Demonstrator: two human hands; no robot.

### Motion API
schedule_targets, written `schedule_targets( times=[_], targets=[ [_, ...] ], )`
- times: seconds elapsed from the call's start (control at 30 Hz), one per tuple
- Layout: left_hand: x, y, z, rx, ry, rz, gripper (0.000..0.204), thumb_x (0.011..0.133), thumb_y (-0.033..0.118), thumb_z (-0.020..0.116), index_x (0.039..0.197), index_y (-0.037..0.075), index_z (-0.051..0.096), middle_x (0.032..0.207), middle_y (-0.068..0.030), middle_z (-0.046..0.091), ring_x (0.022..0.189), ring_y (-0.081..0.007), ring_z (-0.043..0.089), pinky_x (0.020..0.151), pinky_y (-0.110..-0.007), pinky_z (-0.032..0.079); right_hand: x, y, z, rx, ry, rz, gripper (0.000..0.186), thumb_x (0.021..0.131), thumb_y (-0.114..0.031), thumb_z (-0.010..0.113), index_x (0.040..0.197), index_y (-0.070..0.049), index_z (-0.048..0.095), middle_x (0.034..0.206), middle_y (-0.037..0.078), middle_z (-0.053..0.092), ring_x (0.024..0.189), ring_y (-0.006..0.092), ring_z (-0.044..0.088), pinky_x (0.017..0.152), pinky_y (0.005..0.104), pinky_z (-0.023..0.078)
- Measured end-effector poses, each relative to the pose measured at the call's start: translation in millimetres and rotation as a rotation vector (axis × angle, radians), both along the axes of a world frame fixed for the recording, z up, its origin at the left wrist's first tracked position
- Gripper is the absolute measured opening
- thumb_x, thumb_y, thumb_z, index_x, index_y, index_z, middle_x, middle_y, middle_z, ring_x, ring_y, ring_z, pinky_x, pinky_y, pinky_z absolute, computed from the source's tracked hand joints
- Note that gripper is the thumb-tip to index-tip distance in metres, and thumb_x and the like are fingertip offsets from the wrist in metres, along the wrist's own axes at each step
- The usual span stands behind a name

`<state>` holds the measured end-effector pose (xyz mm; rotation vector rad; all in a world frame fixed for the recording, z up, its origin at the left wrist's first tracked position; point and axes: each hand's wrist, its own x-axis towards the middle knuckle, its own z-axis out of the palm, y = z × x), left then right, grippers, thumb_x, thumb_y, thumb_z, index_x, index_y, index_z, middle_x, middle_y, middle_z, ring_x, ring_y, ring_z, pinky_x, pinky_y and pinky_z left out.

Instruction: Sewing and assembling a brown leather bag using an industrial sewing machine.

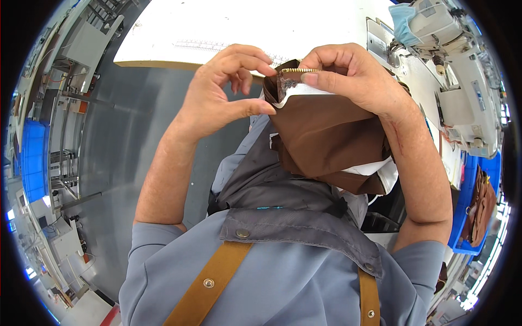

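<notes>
A piece of brown leather-like material (326, 130) with white lining showing hangs over my lap in front of the table. Along its top edge runs a short strip of gold zipper teeth (300, 70). My right hand (348, 70) pinches the material at the right end of those teeth, thumb on the near side. My left hand (225, 89) is at the left edge of the piece, thumb and index finger spread apart, their tips close to or touching the edge. Its other fingers curl loosely. A dark, shiny patch (288, 84) shows just under the teeth.
A white table (163, 32) with printed ruler markings (206, 45) lies beyond my hands. At the right stands a white sewing machine (462, 70) with a blue face mask (402, 24) hung on it. A blue crate (462, 244) at the right holds brown pieces (481, 209).
</notes>
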<state>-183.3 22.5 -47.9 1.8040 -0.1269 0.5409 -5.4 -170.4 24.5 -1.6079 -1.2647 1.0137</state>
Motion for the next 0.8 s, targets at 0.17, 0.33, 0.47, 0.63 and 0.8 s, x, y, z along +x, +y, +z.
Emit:
schedule_targets(
  times=[0.17,0.33,0.47,0.63,0.8],
  targets=[
    [4.9,-3.0,6.1,-0.012,0.058,-0.130,0.036,0.067,0.009,0.091,0.095,0.007,0.069,0.102,-0.0010,0.068,0.070,-0.0039,0.045,0.067,-0.021,0.040,3.3,-7.6,2.6,0.004,0.010,-0.031,0.020,0.095,-0.018,0.068,0.102,0.001,0.070,0.086,-0.003,0.065,0.079,0.0041,0.054,0.073,0.0213,0.043],
    [7.8,-5.8,11.9,0.146,0.053,-0.094,0.035,0.067,0.006,0.089,0.095,0.008,0.069,0.094,0.0027,0.066,0.066,-0.0046,0.039,0.062,-0.021,0.038,6.0,-16.2,6.5,0.059,0.002,-0.076,0.021,0.094,-0.019,0.067,0.104,0.000,0.070,0.084,-0.005,0.062,0.077,0.0016,0.051,0.068,0.0187,0.040],
    [8.9,-12.8,16.5,0.127,0.071,-0.067,0.038,0.067,0.007,0.090,0.099,0.008,0.069,0.096,0.0025,0.066,0.067,-0.0049,0.040,0.062,-0.020,0.037,7.2,-22.4,9.1,0.044,-0.025,-0.100,0.021,0.095,-0.019,0.067,0.103,0.000,0.070,0.084,-0.006,0.061,0.077,0.0011,0.051,0.069,0.0188,0.040],
    [10.1,-18.0,19.2,0.088,0.075,-0.064,0.048,0.068,0.012,0.092,0.109,0.008,0.068,0.098,0.0016,0.065,0.068,-0.0043,0.043,0.062,-0.020,0.038,-0.6,-32.1,16.7,0.122,-0.013,-0.115,0.018,0.095,-0.017,0.066,0.101,0.000,0.069,0.082,-0.008,0.060,0.076,0.0004,0.050,0.068,0.0188,0.040],
    [9.1,-17.1,15.9,-0.125,-0.018,-0.026,0.042,0.085,0.032,0.081,0.114,0.005,0.067,0.100,-0.0006,0.065,0.072,-0.0046,0.046,0.064,-0.019,0.039,-32.1,-60.0,35.6,0.055,-0.036,-0.143,0.017,0.087,-0.017,0.070,0.092,-0.002,0.066,0.085,0.000,0.064,0.078,0.0083,0.057,0.070,0.0243,0.044]
  ],
)
